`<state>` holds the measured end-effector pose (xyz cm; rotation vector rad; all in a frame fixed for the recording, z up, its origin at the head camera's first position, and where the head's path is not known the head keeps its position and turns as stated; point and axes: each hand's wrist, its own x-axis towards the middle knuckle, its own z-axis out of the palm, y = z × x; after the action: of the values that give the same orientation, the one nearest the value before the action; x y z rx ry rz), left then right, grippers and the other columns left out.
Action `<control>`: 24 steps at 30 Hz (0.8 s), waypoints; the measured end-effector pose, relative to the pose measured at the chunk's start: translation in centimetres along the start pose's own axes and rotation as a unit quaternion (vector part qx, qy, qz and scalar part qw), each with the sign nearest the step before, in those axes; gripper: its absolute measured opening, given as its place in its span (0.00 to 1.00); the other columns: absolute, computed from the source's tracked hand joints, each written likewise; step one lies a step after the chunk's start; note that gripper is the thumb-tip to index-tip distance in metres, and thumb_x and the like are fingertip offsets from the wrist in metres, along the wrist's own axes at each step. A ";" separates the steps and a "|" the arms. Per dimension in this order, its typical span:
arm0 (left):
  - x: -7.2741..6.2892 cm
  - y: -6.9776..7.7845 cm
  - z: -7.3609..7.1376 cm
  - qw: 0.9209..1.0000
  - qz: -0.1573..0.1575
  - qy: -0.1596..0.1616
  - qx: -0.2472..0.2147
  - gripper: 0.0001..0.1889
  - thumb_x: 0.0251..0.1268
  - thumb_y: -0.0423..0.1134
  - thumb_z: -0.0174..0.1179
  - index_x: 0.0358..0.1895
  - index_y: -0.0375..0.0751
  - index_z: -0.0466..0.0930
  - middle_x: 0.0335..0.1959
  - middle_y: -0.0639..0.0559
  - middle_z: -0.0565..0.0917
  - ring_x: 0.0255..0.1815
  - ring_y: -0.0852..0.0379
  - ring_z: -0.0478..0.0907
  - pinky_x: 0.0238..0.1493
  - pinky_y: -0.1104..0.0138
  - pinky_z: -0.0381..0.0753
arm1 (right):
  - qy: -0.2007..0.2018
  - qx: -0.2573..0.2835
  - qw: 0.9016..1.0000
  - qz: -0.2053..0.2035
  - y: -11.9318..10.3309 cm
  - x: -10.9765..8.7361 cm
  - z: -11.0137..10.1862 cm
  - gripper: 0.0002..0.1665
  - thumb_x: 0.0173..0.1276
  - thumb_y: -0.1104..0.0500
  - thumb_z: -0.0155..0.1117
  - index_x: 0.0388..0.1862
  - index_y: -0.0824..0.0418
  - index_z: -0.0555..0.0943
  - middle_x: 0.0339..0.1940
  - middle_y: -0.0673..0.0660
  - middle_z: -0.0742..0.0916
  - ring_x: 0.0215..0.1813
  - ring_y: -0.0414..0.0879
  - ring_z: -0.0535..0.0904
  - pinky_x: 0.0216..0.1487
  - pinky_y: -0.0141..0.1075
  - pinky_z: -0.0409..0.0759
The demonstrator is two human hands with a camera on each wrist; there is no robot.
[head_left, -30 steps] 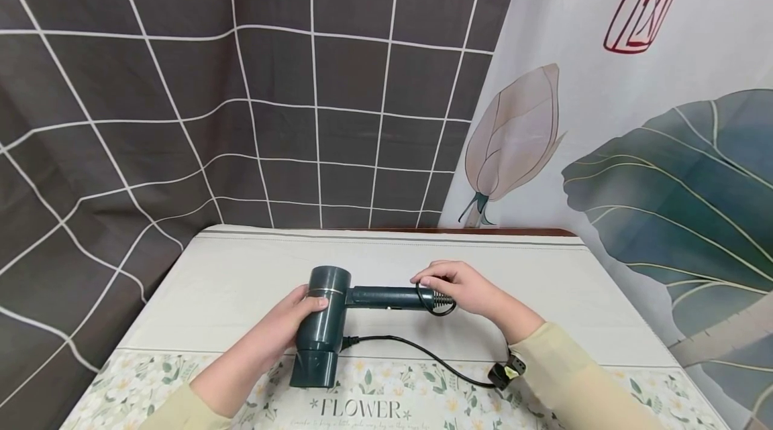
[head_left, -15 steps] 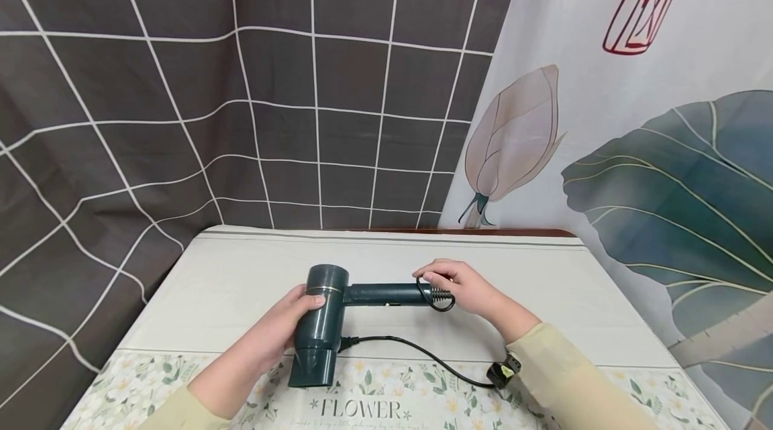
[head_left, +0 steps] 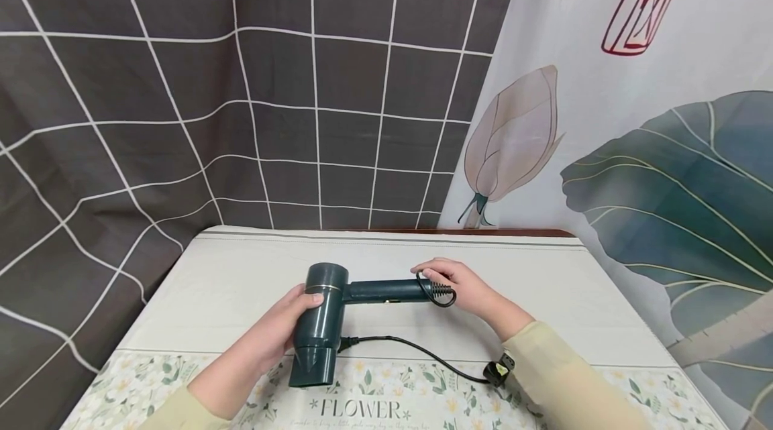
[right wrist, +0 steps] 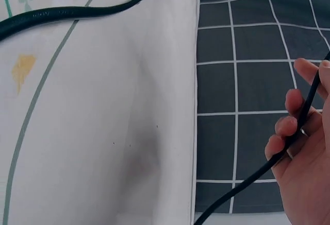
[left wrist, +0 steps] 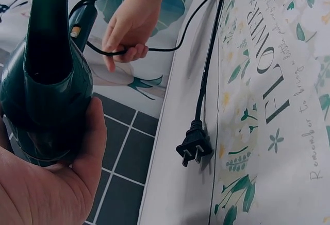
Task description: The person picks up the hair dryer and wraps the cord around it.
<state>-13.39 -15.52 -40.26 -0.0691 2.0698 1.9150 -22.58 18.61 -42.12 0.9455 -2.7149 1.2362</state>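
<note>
A dark green hair dryer (head_left: 319,333) is held over the table, its flat nozzle toward me and its handle (head_left: 386,291) pointing right. My left hand (head_left: 279,323) grips the barrel, thumb on top. At the handle's end, my right hand (head_left: 461,282) holds the black cord (right wrist: 278,155), which crosses the fingers in the right wrist view. A small loop of cord hangs beside the coiled strain relief (head_left: 441,290). The two-pin plug (left wrist: 195,143) lies on the table below the dryer, with its cord running right.
The table has a white cloth (head_left: 260,262) with a floral front band (head_left: 374,376) lettered FLOWER. Behind it hangs a dark grid curtain (head_left: 350,74), with a leaf-print curtain (head_left: 543,14) to the right. A black device (head_left: 496,372) sits at the right wrist.
The dryer's handle end has risen slightly, and my right hand and forearm have shifted a little up and left with the cord. The left hand keeps its grip; the plug stays put.
</note>
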 end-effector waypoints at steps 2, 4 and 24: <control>0.0 0.0 0.0 1.000 0.000 0.001 -0.002 0.38 0.69 0.56 0.54 0.77 0.45 0.54 0.54 0.41 0.80 0.51 0.47 0.80 0.57 0.47 0.74 | -0.001 0.000 1.000 -0.006 -0.1 0.0 0.1 0.16 0.80 0.53 0.52 0.54 0.54 0.85 0.51 0.51 0.86 0.51 0.46 0.80 0.53 0.44 0.77; 0.0 0.0 0.1 1.000 0.001 0.002 -0.003 0.37 0.69 0.56 0.54 0.77 0.45 0.55 0.54 0.40 0.79 0.52 0.47 0.80 0.57 0.47 0.74 | -0.006 -0.002 1.000 -0.013 -0.2 0.0 0.2 0.16 0.79 0.54 0.53 0.54 0.56 0.85 0.49 0.52 0.86 0.49 0.45 0.80 0.51 0.44 0.77; 0.4 0.2 0.4 0.999 0.000 0.026 -0.029 0.42 0.67 0.58 0.58 0.77 0.45 0.52 0.58 0.39 0.78 0.57 0.43 0.78 0.55 0.50 0.75 | 0.010 -0.081 0.995 0.049 -1.3 -0.6 2.2 0.14 0.77 0.55 0.57 0.54 0.52 0.85 0.51 0.52 0.88 0.51 0.47 0.84 0.51 0.46 0.80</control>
<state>-13.70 -14.99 -40.17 -0.1336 2.0476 1.9945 -20.89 16.78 -42.95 0.7893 -2.8245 1.0114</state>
